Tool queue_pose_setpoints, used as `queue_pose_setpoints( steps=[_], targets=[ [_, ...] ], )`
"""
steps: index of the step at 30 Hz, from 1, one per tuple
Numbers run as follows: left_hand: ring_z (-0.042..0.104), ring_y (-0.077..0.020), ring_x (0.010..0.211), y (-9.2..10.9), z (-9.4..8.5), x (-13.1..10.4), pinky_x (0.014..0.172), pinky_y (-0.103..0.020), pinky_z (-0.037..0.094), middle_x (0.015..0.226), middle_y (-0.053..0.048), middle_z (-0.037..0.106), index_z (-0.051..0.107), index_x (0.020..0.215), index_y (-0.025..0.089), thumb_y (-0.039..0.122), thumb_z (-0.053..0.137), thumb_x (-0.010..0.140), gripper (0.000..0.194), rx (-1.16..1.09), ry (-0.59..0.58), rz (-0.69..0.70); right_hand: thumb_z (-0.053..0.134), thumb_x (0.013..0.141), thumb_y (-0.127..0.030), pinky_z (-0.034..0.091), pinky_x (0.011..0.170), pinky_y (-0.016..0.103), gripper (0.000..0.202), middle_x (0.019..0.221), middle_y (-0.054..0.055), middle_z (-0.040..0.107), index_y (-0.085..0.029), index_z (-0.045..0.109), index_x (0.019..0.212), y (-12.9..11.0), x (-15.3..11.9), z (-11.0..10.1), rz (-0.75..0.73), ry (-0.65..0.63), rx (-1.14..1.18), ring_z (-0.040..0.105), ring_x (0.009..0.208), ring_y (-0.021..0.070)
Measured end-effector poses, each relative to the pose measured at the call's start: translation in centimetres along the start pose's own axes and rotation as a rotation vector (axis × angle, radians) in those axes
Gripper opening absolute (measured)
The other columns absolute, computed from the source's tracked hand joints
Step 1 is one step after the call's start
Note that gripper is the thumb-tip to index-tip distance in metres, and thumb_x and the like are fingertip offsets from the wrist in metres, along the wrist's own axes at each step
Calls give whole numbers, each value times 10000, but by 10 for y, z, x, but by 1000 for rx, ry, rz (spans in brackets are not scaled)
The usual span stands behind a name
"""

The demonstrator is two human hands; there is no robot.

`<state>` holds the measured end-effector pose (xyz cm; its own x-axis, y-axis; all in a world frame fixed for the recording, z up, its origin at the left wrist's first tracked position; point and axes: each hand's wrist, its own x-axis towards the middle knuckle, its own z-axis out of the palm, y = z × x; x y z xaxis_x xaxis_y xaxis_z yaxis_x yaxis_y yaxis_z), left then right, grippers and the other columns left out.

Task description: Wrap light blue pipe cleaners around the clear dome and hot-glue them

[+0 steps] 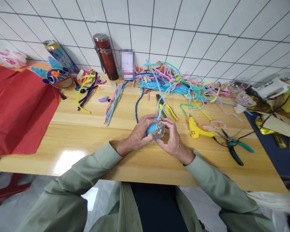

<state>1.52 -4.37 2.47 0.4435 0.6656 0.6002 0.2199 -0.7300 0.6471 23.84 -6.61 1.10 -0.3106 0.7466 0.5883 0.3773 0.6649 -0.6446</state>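
Between my hands is a small rounded clear piece (160, 130) with light blue pipe cleaner wound around its left part. My left hand (143, 130) grips the blue-wrapped side, thumb in front and fingers over the top. On the other side my right hand (172, 136) closes its fingertips around the clear end. Two light blue pipe cleaner ends (161, 100) rise from the top of the piece and cross each other. Just beyond lie yellow-and-black pliers (168, 108), and a dark blue pipe cleaner (136, 108) curves near my left hand.
A heap of coloured pipe cleaners (164, 82) lies along the wall. To the right are a yellow glue gun (197, 129) with its cord and green-handled pliers (234, 143). A red-brown flask (106, 58), a phone (127, 64), a can (60, 56) and red sheet (19, 109) stand or lie leftward.
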Motion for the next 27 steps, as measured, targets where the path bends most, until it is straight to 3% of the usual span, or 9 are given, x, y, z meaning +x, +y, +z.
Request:
queue_pose_setpoints(
  steps=[3, 6, 9, 14, 27],
  targets=[
    [595, -331, 1465, -2, 1, -1, 1217, -561, 506, 1504, -177, 634, 522, 1512, 242, 359, 596, 1096, 438, -2, 9, 30, 799, 981, -452, 568, 1175, 645, 590, 1508, 169, 624, -293, 540, 1487, 0, 3, -7, 54, -31, 54, 623, 1442, 376],
    [610, -326, 1444, -3, 4, -1, 1203, -559, 522, 1494, -180, 639, 518, 1501, 232, 362, 609, 1086, 445, 15, 25, 42, 668, 1070, -522, 602, 1122, 600, 437, 1437, 136, 675, -304, 591, 1441, -3, 11, -14, 168, 42, 75, 668, 1373, 339],
    [623, -334, 1425, -3, 8, -3, 1190, -566, 533, 1490, -188, 634, 492, 1517, 225, 367, 645, 1058, 504, 25, 45, 46, 632, 1097, -492, 613, 1089, 573, 363, 1374, 121, 712, -309, 647, 1409, -9, 23, -18, 135, 131, -25, 691, 1318, 324],
    [588, -371, 1465, -3, 12, -6, 1202, -603, 513, 1545, -213, 582, 461, 1541, 234, 336, 685, 1015, 581, 65, 51, 54, 610, 1114, -413, 615, 1067, 533, 284, 1262, 98, 746, -322, 722, 1359, -15, 33, -16, 1, 81, -148, 718, 1230, 298],
    [596, -359, 1470, 5, 12, -6, 1216, -611, 500, 1519, -186, 617, 455, 1552, 266, 256, 706, 975, 630, 41, 39, 60, 655, 1049, -406, 601, 1048, 536, 193, 1198, 95, 736, -300, 726, 1194, -11, 29, -16, 106, 32, -83, 711, 1178, 310]
  ],
)
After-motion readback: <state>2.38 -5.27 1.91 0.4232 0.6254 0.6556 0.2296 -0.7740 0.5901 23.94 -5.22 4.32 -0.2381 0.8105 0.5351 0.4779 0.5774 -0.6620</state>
